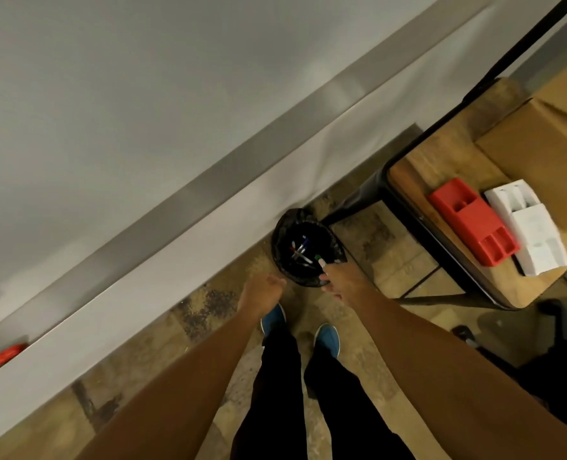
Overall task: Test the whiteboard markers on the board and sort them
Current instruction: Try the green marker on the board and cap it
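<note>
Right hand (337, 280) out over rim of black-lined waste bin (283, 230), fingers pinching green-capped marker (320, 260), tip end pointing into bin. Left hand (262, 290) beside it, near bin edge, fingers curled, nothing visibly held. Several discarded markers (300, 250) lie in bin bottom. Whiteboard (109, 94) up left; red-capped marker (2, 356) on its tray. Red organizer (471, 220) and white organizer (534, 234) touching, side by side on wooden table (441, 167). Blue shoes (327, 338) below on floor.

The bin (307, 250) mouth lies open from above, 1 table leg (358, 197) crowding its far side, the wall (189, 247) close behind; bare floor (391, 257) spreads towards the table (418, 167).
</note>
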Tool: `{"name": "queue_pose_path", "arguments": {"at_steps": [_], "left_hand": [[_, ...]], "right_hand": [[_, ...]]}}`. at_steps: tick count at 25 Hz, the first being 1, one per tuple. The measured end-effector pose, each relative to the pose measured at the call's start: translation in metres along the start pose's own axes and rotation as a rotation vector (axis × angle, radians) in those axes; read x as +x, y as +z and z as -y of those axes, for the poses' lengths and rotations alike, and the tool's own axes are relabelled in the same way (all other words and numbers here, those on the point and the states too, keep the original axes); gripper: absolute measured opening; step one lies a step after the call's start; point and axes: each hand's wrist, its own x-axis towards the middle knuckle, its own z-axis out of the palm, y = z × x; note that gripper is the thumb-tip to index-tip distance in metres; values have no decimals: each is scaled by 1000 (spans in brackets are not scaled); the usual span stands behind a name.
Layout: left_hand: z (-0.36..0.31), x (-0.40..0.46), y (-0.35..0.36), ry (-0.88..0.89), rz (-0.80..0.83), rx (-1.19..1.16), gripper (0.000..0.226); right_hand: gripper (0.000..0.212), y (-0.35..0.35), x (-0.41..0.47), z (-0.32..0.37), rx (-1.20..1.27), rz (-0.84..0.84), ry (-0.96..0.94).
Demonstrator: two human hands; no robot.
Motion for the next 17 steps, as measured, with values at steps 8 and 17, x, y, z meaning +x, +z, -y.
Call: {"name": "queue_pose_path", "arguments": {"at_steps": [8,17], "left_hand": [[19,65,29,-73,47,-31,23],[6,68,28,-29,61,-52,26]], "right_hand": [[48,25,80,10,-14,2,25],[58,31,75,24,103,38,-13]]}}
